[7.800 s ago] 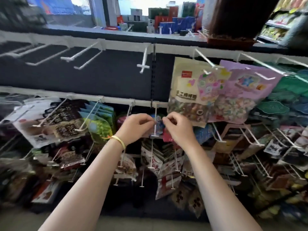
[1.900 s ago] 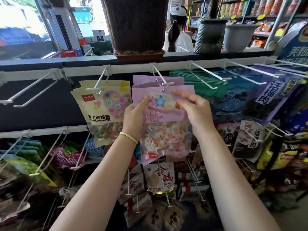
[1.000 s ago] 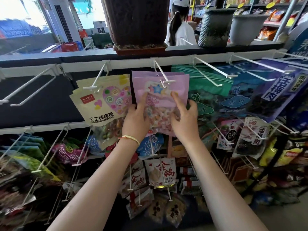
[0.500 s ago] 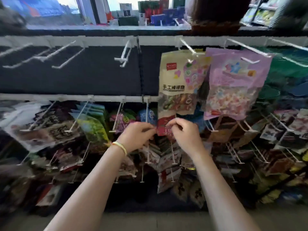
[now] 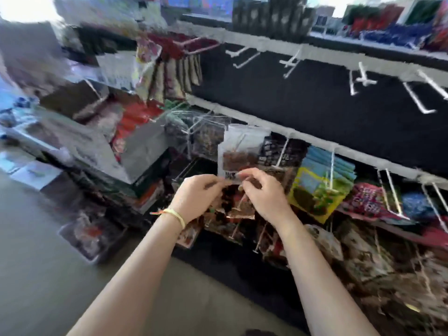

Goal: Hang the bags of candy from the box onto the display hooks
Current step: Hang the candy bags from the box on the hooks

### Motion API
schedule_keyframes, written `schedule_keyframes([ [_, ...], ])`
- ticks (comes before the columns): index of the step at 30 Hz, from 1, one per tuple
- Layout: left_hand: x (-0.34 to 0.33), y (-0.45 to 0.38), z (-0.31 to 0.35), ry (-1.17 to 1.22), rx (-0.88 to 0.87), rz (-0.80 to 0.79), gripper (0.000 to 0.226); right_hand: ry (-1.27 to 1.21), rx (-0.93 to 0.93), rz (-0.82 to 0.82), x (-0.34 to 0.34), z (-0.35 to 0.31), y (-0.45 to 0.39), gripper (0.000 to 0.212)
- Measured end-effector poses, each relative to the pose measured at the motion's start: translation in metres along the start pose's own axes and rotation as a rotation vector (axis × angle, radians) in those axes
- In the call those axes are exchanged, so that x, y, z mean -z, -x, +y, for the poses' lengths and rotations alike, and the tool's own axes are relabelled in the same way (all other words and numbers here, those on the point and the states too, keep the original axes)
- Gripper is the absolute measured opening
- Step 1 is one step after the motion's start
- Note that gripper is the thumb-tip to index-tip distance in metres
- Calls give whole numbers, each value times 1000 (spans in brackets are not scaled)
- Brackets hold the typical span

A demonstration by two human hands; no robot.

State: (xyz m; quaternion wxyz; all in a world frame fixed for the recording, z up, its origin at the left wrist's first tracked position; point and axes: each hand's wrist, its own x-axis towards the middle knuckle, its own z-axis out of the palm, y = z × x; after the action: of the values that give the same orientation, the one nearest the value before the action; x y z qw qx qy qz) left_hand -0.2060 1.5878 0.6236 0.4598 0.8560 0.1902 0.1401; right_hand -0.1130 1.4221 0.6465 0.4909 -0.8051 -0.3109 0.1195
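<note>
Head cam: left hand (image 5: pixel 196 200) & right hand (image 5: pixel 263 196) curled, fingertips together; held item too blurred to tell.

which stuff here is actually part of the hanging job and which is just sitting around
In the job:
- left hand and right hand, fingers curled close together; too blurred to tell what they pinch
- empty hooks on the top rail

Just there:
- white bag
- green-yellow bag
- blue bags
- grey box

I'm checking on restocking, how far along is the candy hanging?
Done: lower-row hooks already carry bags, such as the yellow-green bag. In hand: left hand and right hand meet in front of them; blur hides any hold. Left: top-row hooks are bare.
</note>
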Motion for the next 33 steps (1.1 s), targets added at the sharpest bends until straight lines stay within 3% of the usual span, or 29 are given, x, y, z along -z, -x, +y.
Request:
schedule_keyframes([
  [6,105,-42,-91,32,-19,261,24,-101,72,-89,-123,-39,-100,27],
  [11,188,-104,-158,-146,-31,403,15,-189,99,-194,-221,-64,-195,22],
  [15,279,-167,-205,-356,8,414,16,-212,147,-237,-288,-103,-273,23],
  [20,353,-228,-253,-455,116,339,36,-73,114,-360,-365,-135,-337,24],
  [25,413,-291,-298,-448,137,266,32,178,-86,-543,-423,-162,-408,52],
  [31,471,-369,-350,-689,291,-243,45,278,-356,-447,-480,-173,-500,63],
  [33,482,-385,-368,-692,260,-343,54,258,-445,-419,-502,-169,-521,58],
])
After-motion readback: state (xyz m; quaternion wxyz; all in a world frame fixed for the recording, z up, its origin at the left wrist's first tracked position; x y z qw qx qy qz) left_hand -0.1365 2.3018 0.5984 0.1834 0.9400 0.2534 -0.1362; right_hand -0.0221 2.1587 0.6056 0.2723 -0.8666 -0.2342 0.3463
